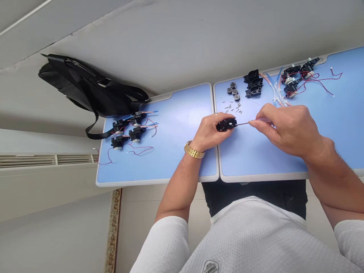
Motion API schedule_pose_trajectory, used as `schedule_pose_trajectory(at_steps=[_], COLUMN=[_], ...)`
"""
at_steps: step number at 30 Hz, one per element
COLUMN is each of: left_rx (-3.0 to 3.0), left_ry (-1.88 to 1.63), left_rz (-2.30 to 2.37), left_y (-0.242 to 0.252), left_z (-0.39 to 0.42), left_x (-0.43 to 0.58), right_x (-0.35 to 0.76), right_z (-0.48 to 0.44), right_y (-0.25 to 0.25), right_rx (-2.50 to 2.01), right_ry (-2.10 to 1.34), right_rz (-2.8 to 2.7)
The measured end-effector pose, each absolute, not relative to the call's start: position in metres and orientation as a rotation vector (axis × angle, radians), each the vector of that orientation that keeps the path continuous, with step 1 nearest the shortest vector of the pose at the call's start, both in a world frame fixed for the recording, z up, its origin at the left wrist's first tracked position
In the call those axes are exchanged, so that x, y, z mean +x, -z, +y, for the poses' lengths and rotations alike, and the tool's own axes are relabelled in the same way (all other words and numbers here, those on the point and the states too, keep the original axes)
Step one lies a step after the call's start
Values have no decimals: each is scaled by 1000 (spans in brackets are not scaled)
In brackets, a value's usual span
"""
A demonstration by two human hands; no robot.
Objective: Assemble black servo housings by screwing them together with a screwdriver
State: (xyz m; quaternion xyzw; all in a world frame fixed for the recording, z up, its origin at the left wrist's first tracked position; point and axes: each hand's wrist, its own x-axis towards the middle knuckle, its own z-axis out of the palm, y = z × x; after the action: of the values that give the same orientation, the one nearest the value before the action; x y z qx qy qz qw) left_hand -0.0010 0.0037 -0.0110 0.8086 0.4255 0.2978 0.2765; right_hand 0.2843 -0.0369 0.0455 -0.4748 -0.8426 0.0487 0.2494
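My left hand (210, 131), with a gold watch on its wrist, is closed around a small black plastic assembly (226, 124) above the gap between two blue tables. From the right, my right hand (287, 127) grips a screwdriver (243, 123) by its clear handle. The thin metal shaft lies level, its tip at the right end of the black assembly; whether it sits in a screw is too small to tell. Just beyond my left hand lie loose screws (231, 108). Several round metal-and-black parts (234, 92) are grouped behind them.
Black plastic housings (253, 83) stand at the back, beside blue and orange tubes (274, 89). Wired black assemblies lie on the right table (295, 77) and the left table (127, 129). A black bag (91, 87) leans on the wall, its strap hanging over the left table's edge.
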Motion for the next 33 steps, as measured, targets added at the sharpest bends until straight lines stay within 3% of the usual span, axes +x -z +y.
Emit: schedule_pose_trajectory(at_steps=[9,18,26,33], left_rx=[2129,2159,2129,2152], left_ry=[-864,-837,-871,-838], left_rz=[1134,1142,1155,1144], left_y=[11,10,11,10], left_z=[4,4,4,3], left_x=[-2,-2,-2,-2], right_x=[277,284,277,286], right_z=[-41,-37,-41,-37], right_y=[-48,-43,-47,-43], right_rx=[-1246,-1303,-1202,-1300], right_ry=[-282,-167,-332,-158], right_rz=[-2212,-2272,-2220,-2263])
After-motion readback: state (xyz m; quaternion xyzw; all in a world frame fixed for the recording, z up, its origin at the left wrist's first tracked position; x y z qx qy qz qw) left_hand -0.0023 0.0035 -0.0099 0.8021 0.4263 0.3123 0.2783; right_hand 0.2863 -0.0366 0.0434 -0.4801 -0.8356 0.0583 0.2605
